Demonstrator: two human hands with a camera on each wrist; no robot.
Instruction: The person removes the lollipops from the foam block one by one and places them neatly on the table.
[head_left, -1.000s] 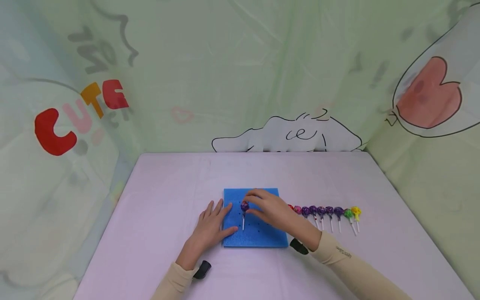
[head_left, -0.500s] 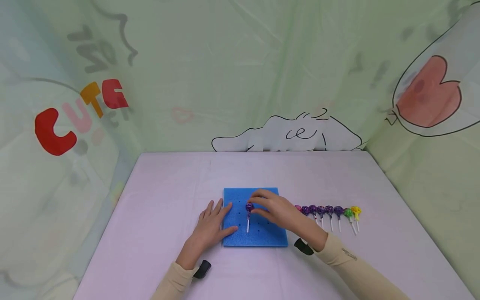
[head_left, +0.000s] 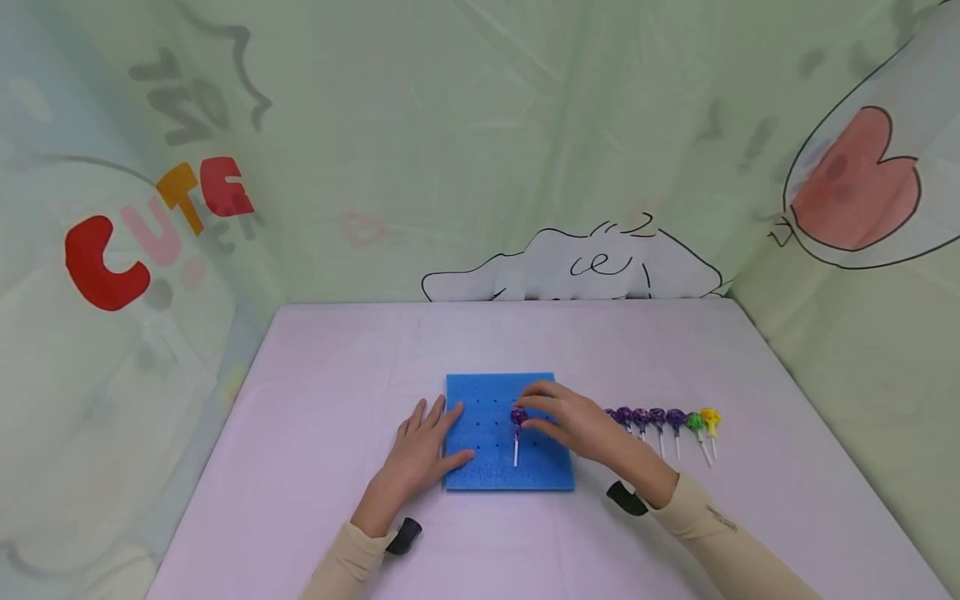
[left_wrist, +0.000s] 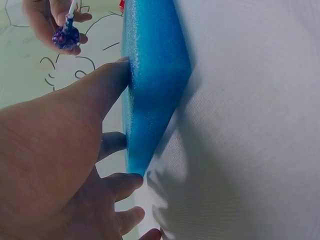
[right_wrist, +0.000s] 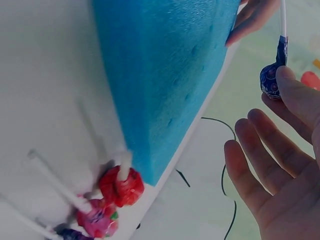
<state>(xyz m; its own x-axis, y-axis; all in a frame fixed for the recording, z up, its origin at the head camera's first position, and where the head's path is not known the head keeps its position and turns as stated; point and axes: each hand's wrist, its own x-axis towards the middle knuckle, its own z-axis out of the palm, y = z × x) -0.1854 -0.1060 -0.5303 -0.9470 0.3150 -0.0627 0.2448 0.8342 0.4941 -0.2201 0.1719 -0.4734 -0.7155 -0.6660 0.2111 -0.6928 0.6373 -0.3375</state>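
Note:
A purple-wrapped lollipop [head_left: 518,415] is pinched at its candy end by the thumb and finger of my right hand [head_left: 573,423]. Its white stick points down above the blue foam block [head_left: 472,471], which has small holes in its top. In the right wrist view the held lollipop [right_wrist: 272,80] is apart from the foam, and the other fingers of that hand are spread. My left hand [head_left: 420,458] rests at the block's left edge with fingers extended. The left wrist view shows its thumb and fingertips touching the foam block [left_wrist: 155,75].
To the right of the block lies a row of lollipops: several purple ones [head_left: 657,417], a green one [head_left: 695,422] and a yellow one [head_left: 711,417]. A red lollipop [right_wrist: 122,186] and a pink one [right_wrist: 98,218] lie beside the block's edge. A printed curtain surrounds the table.
My right hand has moved to the right over the foam block, carrying the purple lollipop with it. The left hand keeps its place at the block's left edge.

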